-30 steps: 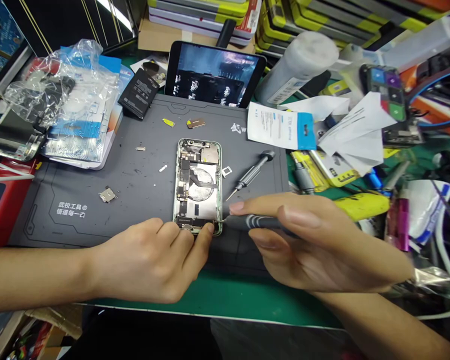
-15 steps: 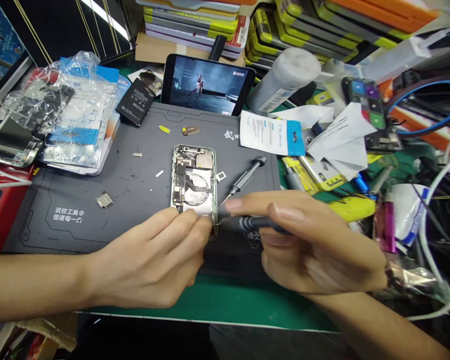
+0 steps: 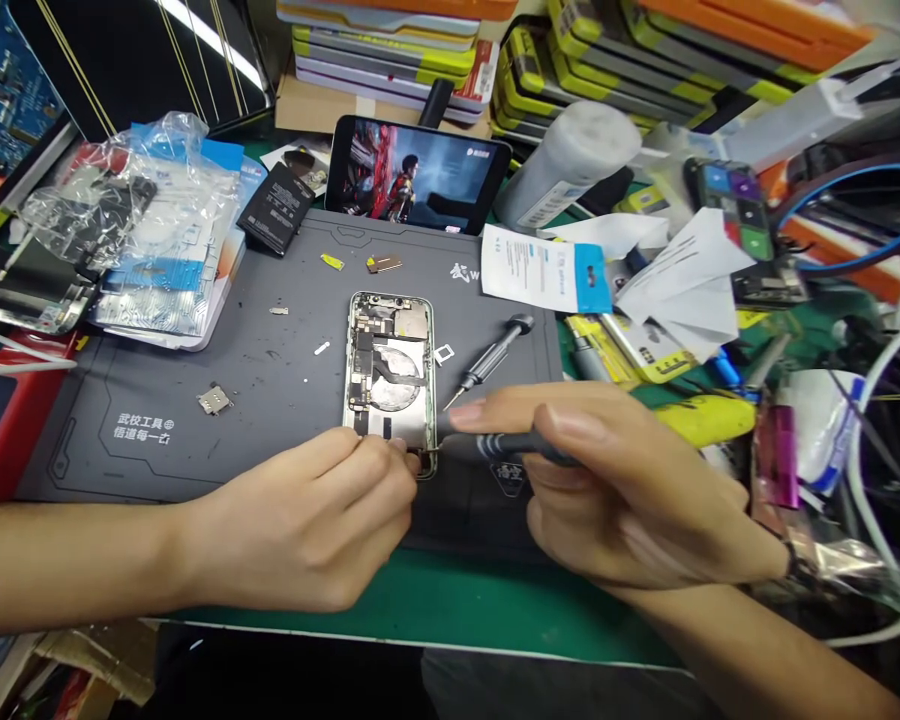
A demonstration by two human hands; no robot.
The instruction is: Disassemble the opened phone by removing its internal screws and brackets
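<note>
An opened phone (image 3: pixel 390 375) with bare circuitry lies face down in the middle of a grey work mat (image 3: pixel 195 400). My left hand (image 3: pixel 307 525) rests on the mat with its fingers curled over the phone's near end, pinching there; what it pinches is hidden. My right hand (image 3: pixel 622 490) is closed around a dark screwdriver (image 3: pixel 495 447) whose tip points left at the phone's near right corner. A second screwdriver (image 3: pixel 491 358) lies on the mat just right of the phone.
A phone playing video (image 3: pixel 416 175) leans at the mat's far edge. A black battery (image 3: pixel 276 207), plastic bags (image 3: pixel 120 210), small loose parts (image 3: pixel 214 400) and a SIM tray (image 3: pixel 443 353) lie around. Packets, cables and tools crowd the right side (image 3: pixel 682 290). Stacked cases stand behind.
My left fingers moved up over the phone's near end and bunched into a pinch. The right hand and screwdriver stayed at the phone's near right corner. The video picture changed.
</note>
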